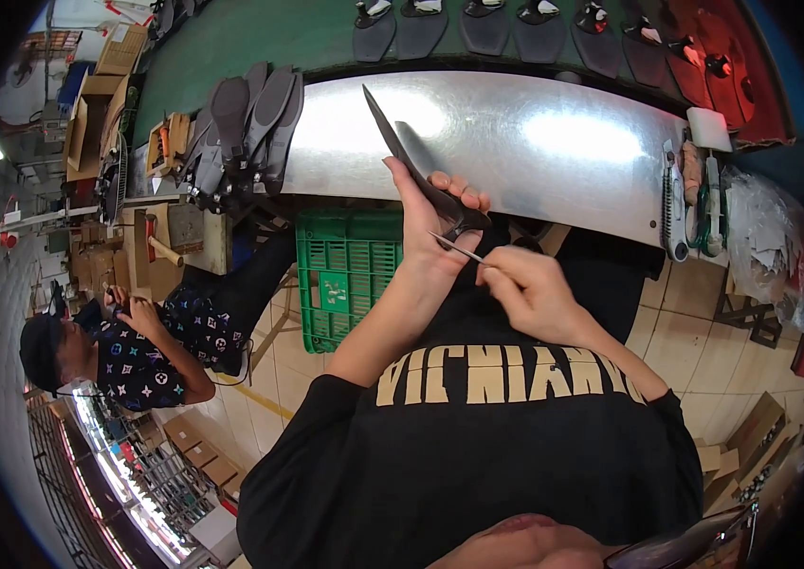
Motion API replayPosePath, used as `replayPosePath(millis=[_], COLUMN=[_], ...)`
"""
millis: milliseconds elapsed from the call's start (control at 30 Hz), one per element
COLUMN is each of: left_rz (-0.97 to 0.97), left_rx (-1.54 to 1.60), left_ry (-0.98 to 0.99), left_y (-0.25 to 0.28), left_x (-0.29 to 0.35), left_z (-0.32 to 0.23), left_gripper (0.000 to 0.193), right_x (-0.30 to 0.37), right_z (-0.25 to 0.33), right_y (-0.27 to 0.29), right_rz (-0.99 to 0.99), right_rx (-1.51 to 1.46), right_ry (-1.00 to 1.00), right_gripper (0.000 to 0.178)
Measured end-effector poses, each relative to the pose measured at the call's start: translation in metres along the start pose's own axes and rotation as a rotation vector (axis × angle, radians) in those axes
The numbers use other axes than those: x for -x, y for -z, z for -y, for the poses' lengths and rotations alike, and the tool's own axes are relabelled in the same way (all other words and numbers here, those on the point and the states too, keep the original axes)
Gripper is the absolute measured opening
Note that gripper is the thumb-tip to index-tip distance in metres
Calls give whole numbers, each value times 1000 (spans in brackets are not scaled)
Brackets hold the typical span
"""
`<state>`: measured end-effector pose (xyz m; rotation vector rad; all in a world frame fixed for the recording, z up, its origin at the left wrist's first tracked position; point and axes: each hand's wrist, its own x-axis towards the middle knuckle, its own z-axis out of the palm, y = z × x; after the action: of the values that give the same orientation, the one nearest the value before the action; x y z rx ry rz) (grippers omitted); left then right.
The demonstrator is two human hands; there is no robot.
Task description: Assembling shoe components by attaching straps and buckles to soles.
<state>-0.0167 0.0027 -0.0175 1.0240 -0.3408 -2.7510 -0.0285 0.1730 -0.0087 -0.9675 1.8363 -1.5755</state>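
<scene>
Metal bench (535,142) past my grip, green crate (345,224) left; upturned left hand (424,223) clasps black piece (404,150), right hand (533,289) pinches thin tool (459,249).

Open passage is found across the middle and right of the metal bench top (535,166), bounded left by a pile of dark paddle-shaped pieces (229,106), right by hand tools (674,204) and beyond by a row of flat dark pieces (484,36), the left hand (421,223) with its upraised dark piece (419,174) obstructing left of centre.
</scene>
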Motion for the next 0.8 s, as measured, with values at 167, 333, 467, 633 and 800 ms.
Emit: replayPosePath(millis=[167, 333, 467, 633, 800], left_rz=[-52, -8, 7, 162, 32], left_rx=[-30, -80, -189, -264, -238], left_ry=[-47, 2, -186, -256, -184], left_y=[-4, -4, -7, -7, -7], left_x=[2, 1, 2, 8, 10], left_z=[-2, 0, 5, 5, 9], left_gripper=[64, 63, 65, 68, 68], right_x=[-1, -12, -15, -13, -10], right_z=[14, 25, 16, 12, 4], right_y=[12, 14, 5, 4, -1], right_rz=[-150, 141, 172, 117, 53], right_rx=[-215, -580, -718, -783, -741], right_ry=[-125, -376, -397, -439, -391], right_gripper=[44, 67, 69, 60, 55])
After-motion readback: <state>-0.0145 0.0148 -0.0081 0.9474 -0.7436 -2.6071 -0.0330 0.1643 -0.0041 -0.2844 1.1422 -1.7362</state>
